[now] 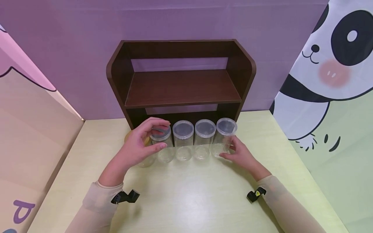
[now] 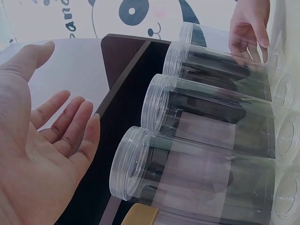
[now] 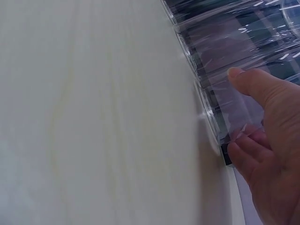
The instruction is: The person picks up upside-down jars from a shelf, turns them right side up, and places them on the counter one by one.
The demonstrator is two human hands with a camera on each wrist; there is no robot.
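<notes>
A row of clear plastic jars with clear lids stands upright on the table (image 1: 186, 200). At the right end, my right hand (image 1: 242, 154) holds the last clear jar (image 1: 222, 139) low down, thumb in front and fingers curled round its right side. My left hand (image 1: 139, 140) hovers over the left end, fingers spread and loosely bent, holding nothing. Below it is the leftmost clear-lidded jar (image 2: 187, 180), apart from the palm in the left wrist view. A jar with a yellow lid (image 2: 141, 214) stands left of that, mostly hidden by my left hand in the head view.
Right behind the jars stands a dark brown wooden shelf (image 1: 186, 87) with two levels. A purple backdrop (image 1: 180, 19) rises behind it. Printed panels flank the table, with a panda panel (image 1: 314, 110) on the right. Black wrist cameras are strapped to both sleeves.
</notes>
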